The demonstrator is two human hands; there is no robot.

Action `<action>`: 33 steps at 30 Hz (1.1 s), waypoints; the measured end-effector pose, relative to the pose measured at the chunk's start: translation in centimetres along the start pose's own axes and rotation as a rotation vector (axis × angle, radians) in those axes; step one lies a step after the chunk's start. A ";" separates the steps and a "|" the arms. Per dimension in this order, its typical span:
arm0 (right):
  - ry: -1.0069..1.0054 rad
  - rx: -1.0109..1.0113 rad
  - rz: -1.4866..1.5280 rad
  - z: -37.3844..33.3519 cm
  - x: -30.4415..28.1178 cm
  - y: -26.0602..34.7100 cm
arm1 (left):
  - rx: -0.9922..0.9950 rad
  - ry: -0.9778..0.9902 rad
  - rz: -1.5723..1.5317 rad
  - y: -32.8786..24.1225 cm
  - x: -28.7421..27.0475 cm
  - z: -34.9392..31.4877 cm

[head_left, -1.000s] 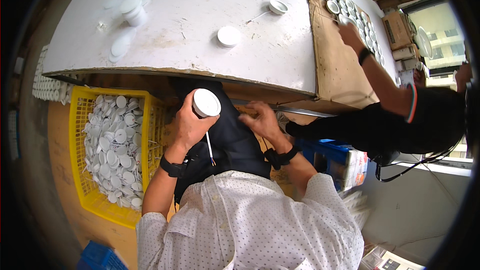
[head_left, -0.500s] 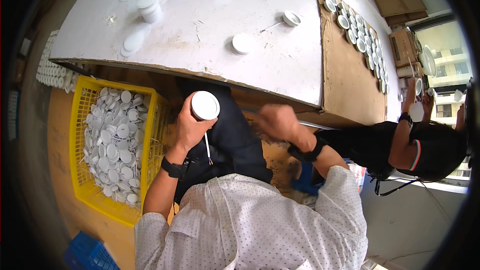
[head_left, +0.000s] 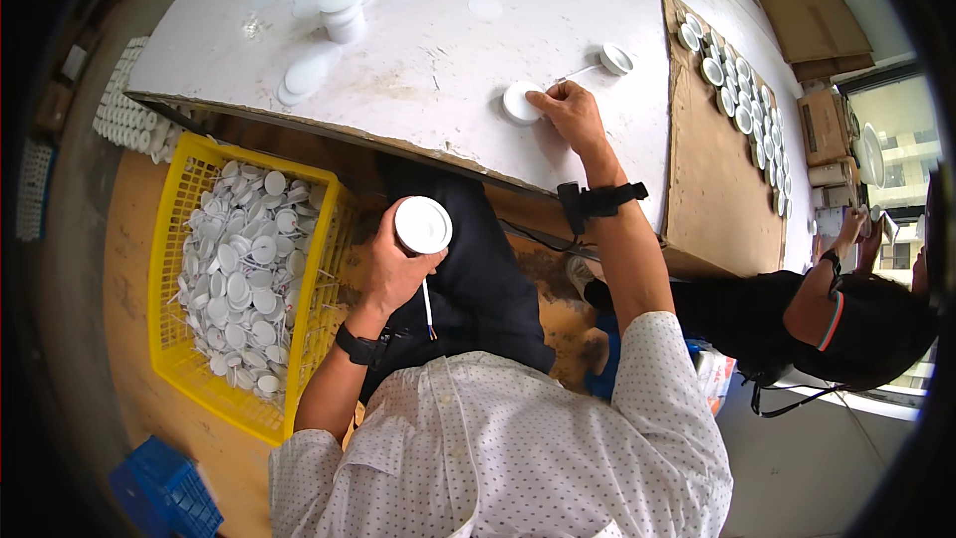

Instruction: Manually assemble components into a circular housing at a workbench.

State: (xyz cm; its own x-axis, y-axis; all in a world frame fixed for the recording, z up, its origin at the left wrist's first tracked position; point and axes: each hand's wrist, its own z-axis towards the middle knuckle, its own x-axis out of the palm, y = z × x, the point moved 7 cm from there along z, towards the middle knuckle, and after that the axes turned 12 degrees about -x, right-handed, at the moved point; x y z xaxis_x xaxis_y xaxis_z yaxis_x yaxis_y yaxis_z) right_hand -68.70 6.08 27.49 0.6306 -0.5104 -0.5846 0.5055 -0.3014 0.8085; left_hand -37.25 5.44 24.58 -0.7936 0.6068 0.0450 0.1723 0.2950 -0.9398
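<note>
My left hand (head_left: 393, 264) is closed around a round white lamp housing (head_left: 423, 225), held over my lap with its flat face up. From it hangs a white cable with bare coloured wire ends. My right hand (head_left: 574, 118) reaches onto the table, thumb and fingers pinching the right edge of a white disc (head_left: 521, 103). The disc still rests on the tabletop. Just beyond that hand lies another round white lamp housing (head_left: 617, 59), tilted, its cable pointing left.
The white table (head_left: 428, 70) carries a stack of white discs (head_left: 343, 8) and loose discs. Rows of lamp housings (head_left: 745, 95) stand on a cardboard sheet (head_left: 697, 169) at the right. A yellow crate (head_left: 299, 428) full of cabled white pieces sits at left. Another person (head_left: 836, 324) works at far right.
My right hand has moved up and forward from beside my lap onto the table, to the disc's edge. My left hand keeps the lamp housing. The view has shifted slightly.
</note>
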 end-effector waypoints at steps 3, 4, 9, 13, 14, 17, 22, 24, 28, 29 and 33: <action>0.019 0.042 0.097 -0.3 -0.3 -0.8 | -0.004 0.034 -0.028 0.0 0.7 0.2; 0.022 0.075 0.193 -0.4 -0.3 -1.1 | -0.010 0.066 -0.047 0.0 1.0 0.3; -0.001 0.166 0.587 -2.2 -0.1 -1.8 | -0.019 0.070 -0.026 -0.2 1.6 0.5; -0.026 0.183 0.917 -5.6 0.4 -1.2 | -0.008 0.099 -0.059 -0.6 1.9 0.6; -0.039 0.179 0.989 -6.4 0.7 -0.9 | -0.004 0.093 -0.063 -0.8 2.0 0.6; -0.053 0.173 1.119 -8.3 1.7 -0.1 | -0.011 0.118 -0.021 -1.5 2.6 0.8; -0.106 0.151 1.039 -10.3 2.1 0.8 | -0.025 0.211 -0.027 -2.2 4.0 1.1; -0.122 0.100 0.901 -11.8 2.0 1.3 | -0.056 0.252 -0.121 -1.9 4.2 1.2; -0.121 -0.633 -0.005 -14.7 1.3 6.6 | -0.055 0.380 -0.293 -1.8 4.8 1.5; -0.138 -0.932 -0.179 -16.2 1.7 8.4 | -0.083 0.405 -0.315 -1.5 5.0 1.5; -0.089 -1.082 -0.250 -17.7 3.3 9.2 | -0.062 0.320 -0.250 -1.2 4.8 1.5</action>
State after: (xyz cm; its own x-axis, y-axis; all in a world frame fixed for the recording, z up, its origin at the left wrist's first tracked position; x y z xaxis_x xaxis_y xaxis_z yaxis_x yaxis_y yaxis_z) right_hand -51.49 15.85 31.80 0.4172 -0.6022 -0.6807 0.8863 0.4355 0.1579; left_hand -42.16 6.91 25.45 -0.5955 0.7070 0.3815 0.0400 0.5004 -0.8649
